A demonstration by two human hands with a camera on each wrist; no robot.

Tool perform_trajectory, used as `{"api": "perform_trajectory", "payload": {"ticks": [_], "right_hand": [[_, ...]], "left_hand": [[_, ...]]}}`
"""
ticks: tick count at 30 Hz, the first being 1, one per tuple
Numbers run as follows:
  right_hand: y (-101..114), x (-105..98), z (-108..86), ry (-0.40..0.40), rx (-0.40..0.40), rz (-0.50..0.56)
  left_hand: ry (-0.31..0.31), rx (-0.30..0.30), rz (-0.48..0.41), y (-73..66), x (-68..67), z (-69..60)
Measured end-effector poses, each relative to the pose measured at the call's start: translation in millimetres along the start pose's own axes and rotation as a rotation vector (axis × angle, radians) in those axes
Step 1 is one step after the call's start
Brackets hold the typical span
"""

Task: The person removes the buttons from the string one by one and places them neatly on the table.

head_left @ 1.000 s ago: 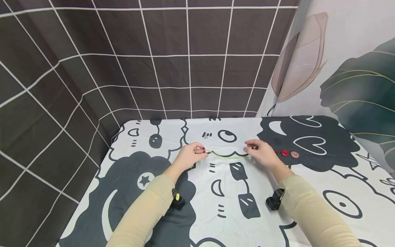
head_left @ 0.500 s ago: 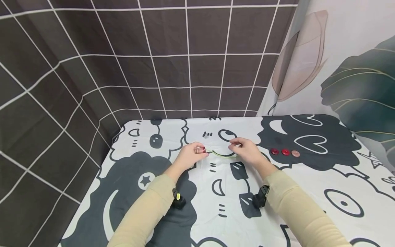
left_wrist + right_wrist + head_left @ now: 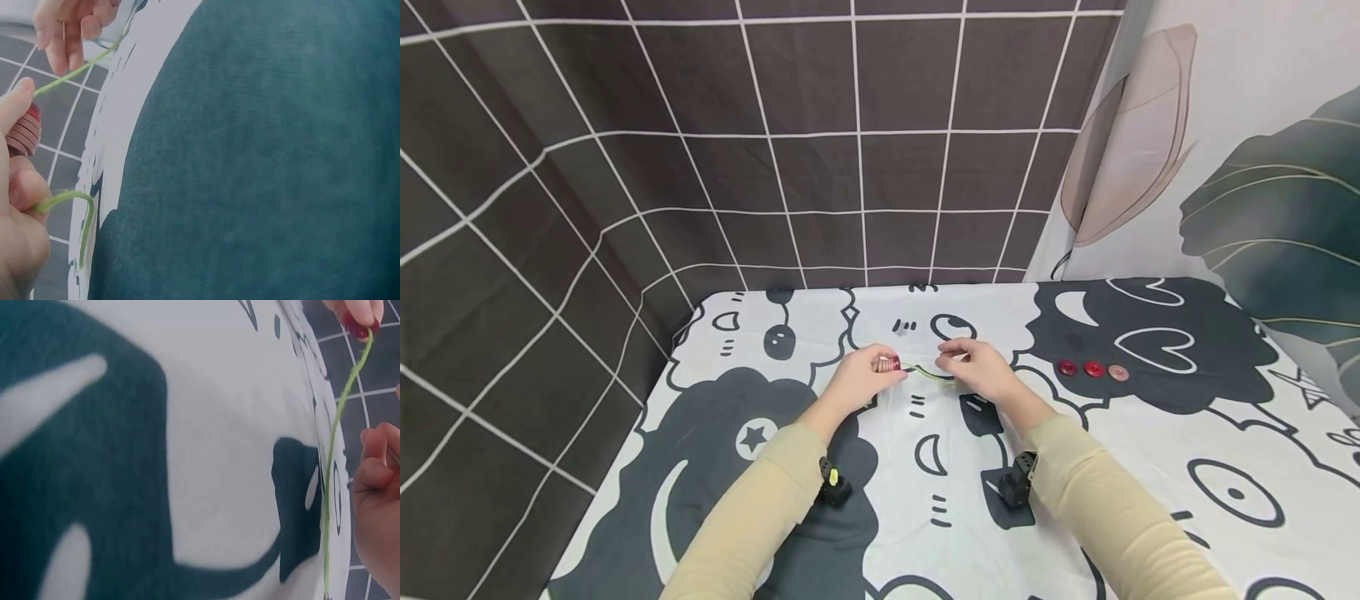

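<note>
Far L, 9 up to 12 o'clock: dark grid curtain (image 3: 820, 167). Then L hand (image 3: 856, 377), thumb + fingers pinching a stack of btns (image 3: 24, 134), pinkish w/ a red one at the end facing R hand; stack sits at L hand's 2 o'clock, off the printed cloth (image 3: 962, 542) per L wrist view. Green yarn (image 3: 69, 77) exits by the red end, runs twd 3–4 o'clock to R hand; another length droops from under L fingers, path btwn hidden. R hand (image 3: 988, 375), at L hand's 3 o'clock: fingers loosely bent beside yarn, no pinch visible; can't tell if touching yarn. At R hand's 3 o'clock, a row flat on cloth: dark red btn (image 3: 1067, 367), red btn (image 3: 1093, 368), pink btn (image 3: 1117, 372). Far R, approx 2 o'clock: leaf-print curtain (image 3: 1285, 225).

Step in hand, my read: stringing btns, stack prob. on yarn, L hand securing it. Next move likely calls for R hand to grip yarn & draw it straight, L pinch firm, before any row btn goes on.
</note>
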State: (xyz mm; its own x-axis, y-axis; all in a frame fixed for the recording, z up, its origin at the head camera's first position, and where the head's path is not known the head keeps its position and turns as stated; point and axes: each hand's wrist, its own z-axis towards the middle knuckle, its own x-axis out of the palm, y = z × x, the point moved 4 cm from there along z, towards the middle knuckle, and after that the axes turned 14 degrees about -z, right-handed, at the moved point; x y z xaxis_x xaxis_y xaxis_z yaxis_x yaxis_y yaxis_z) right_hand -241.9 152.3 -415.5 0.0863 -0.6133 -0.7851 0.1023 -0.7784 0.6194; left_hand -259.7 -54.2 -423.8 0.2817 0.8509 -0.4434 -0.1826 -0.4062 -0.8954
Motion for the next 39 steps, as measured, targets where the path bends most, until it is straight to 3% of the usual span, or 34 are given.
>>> {"api": "perform_trajectory", "payload": {"ticks": [12, 24, 33, 39], "right_hand": [[18, 24, 4.6, 0.082, 0.006, 0.176], [28, 37, 5.5, 0.133, -0.008, 0.272], [32, 44, 5.7, 0.204, 0.001, 0.496], [38, 47, 6.3, 0.203, -0.029, 0.544]], "left_hand": [[0.001, 0.0, -0.007, 0.6, 0.9, -0.1], [0.01, 0.028, -0.04, -1.5, 0.1, -1.1], [0.011, 0.042, -0.035, -3.6, 0.0, -2.1], [0.004, 0.054, -0.017, -3.6, -0.1, -2.0]]}}
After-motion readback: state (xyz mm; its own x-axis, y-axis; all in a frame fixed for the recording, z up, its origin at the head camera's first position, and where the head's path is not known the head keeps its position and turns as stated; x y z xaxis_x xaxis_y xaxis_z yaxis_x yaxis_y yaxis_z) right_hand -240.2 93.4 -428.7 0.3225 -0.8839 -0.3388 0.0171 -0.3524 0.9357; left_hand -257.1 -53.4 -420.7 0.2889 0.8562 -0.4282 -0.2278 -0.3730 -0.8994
